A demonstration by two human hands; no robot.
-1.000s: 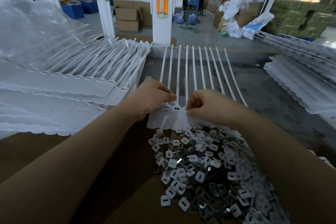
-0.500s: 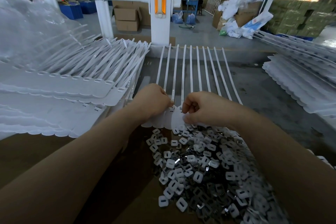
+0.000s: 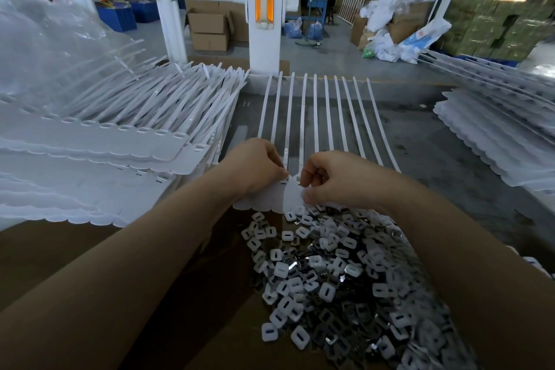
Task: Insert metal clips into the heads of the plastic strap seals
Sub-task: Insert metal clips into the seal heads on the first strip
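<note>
Both hands (image 3: 300, 177) slightly farther forward than before, fingertips pinched on the strap seal heads (image 3: 285, 195).

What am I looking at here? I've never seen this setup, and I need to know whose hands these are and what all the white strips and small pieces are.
There is no machine: a person works bare-handed, filmed by one head-worn camera looking forward and down. The left hand holds down a joined row of white strap seals lying flat on the grey table. The right hand pinches at one seal head; any clip there is hidden. In front lies a pile of metal clips with white plastic pieces. More seal sheets are stacked left and right.
</note>
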